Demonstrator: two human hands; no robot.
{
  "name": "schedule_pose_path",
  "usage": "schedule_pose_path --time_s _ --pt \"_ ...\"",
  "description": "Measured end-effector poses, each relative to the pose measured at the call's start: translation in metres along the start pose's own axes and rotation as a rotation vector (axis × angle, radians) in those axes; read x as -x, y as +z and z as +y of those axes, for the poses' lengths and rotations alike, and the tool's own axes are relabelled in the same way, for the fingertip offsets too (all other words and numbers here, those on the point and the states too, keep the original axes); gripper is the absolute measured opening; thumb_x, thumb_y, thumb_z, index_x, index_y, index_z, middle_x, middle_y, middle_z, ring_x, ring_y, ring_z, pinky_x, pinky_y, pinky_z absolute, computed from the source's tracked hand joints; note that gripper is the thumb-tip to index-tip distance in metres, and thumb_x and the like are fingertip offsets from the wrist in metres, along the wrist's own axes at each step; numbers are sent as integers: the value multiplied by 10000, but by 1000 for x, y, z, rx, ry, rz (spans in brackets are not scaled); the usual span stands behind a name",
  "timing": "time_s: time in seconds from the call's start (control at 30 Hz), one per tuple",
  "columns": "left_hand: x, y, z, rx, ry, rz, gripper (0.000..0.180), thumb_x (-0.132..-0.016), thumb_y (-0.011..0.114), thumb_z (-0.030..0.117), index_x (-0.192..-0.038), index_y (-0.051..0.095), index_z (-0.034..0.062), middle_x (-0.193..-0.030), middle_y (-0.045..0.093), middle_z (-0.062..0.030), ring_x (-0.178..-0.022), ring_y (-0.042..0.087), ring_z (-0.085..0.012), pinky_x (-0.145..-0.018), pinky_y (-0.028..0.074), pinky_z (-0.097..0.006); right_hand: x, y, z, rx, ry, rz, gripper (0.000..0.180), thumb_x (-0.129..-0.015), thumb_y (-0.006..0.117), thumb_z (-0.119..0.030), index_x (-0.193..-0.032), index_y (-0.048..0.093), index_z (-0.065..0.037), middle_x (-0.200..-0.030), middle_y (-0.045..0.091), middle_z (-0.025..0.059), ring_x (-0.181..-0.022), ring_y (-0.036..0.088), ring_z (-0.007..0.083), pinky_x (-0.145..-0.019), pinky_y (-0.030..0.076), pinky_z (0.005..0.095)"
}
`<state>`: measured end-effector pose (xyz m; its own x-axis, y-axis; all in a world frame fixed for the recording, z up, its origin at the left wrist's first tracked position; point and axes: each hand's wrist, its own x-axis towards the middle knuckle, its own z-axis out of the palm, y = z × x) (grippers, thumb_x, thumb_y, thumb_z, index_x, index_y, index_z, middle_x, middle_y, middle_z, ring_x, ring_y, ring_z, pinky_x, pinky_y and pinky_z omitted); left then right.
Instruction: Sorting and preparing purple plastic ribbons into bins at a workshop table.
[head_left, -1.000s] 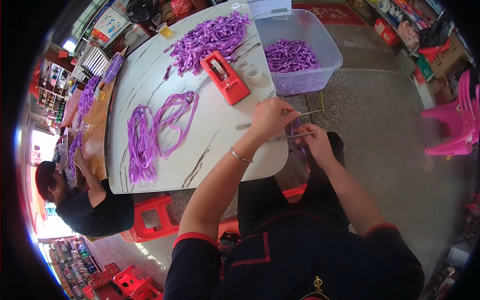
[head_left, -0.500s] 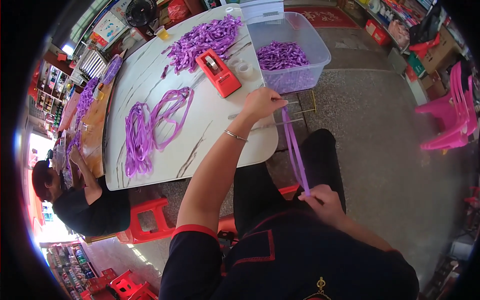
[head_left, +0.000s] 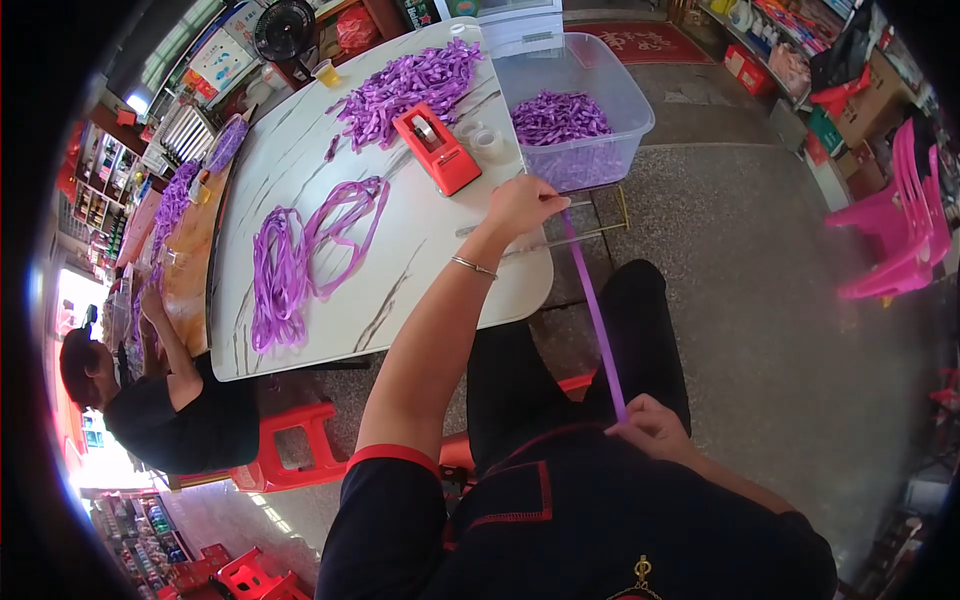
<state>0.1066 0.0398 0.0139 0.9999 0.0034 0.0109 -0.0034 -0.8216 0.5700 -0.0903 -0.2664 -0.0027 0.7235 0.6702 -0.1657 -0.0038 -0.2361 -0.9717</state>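
Observation:
A purple ribbon (head_left: 594, 310) is stretched between my hands, running down from beyond the table's right corner toward my lap. My left hand (head_left: 525, 207) pinches its upper end, and my right hand (head_left: 650, 428) pinches the lower end near my waist. Long loops of purple ribbon (head_left: 278, 280) lie on the white marbled table (head_left: 420, 280) to the left of my left arm. Farther back sit a red tape dispenser (head_left: 438, 150), clear tape rolls (head_left: 487, 142) and a heap of short ribbon pieces (head_left: 405, 95). Thin metal rods partly show behind my left wrist.
A clear plastic bin (head_left: 630, 125) with purple pieces stands right of the table. A cup of yellow liquid (head_left: 326, 72) is near the far edge. At left, another person (head_left: 170, 400) sits at a wooden table (head_left: 190, 270). Pink chairs (head_left: 895, 220) stand at right.
My right hand has drawn slightly down and toward me. The ribbon, earlier two spread strands, is now pulled straight into one narrow band. My left hand has hardly moved.

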Motion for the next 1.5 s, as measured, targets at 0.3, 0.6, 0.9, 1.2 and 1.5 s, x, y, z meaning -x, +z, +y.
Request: schedule_pose_path --time_s 0.3,0.6,0.9,1.2,1.5 --pt "-2 -1 3 -34 10 -13 310 -752 623 377 -830 678 82 -724 638 -102 -660 603 -231 -616 449 -330 -6 -19 -33 -86 -139 -95 153 -780 638 -137 -912 689 -77 -757 469 1 -738 463 105 -654 385 222" --pt "0 0 -5 3 23 25 258 -740 636 320 -792 671 70 -690 621 -110 -630 588 -254 -585 439 -346 -113 -83 -158 282 -802 -43 342 -816 534 -342 -850 681 -35 -692 448 40 -641 456 170 -557 359 301" --pt "-1 -2 -2 20 65 1 187 -717 607 176 -710 583 -9 -677 555 -156 -612 549 -290 -569 424 -368 -351 -115 -162 17 -631 41 345 -906 451 -280 -923 655 -1 -620 365 -62 -605 331 45 -567 284 202" --pt "0 -3 -4 243 20 172 150 -774 571 139 -762 556 -10 -649 508 -137 -587 498 -237 -545 386 -333 -442 -90 -10 -233 -159 68 345 -886 476 -331 -892 674 -49 -597 409 -74 -563 348 40 -519 273 198" --pt "6 -3 -6 182 125 126 139 -725 651 177 -714 664 39 -614 529 -84 -583 509 -222 -547 399 -326 -286 -25 120 -431 131 7 251 -845 522 -238 -946 655 -50 -656 507 -34 -603 434 33 -491 308 190"
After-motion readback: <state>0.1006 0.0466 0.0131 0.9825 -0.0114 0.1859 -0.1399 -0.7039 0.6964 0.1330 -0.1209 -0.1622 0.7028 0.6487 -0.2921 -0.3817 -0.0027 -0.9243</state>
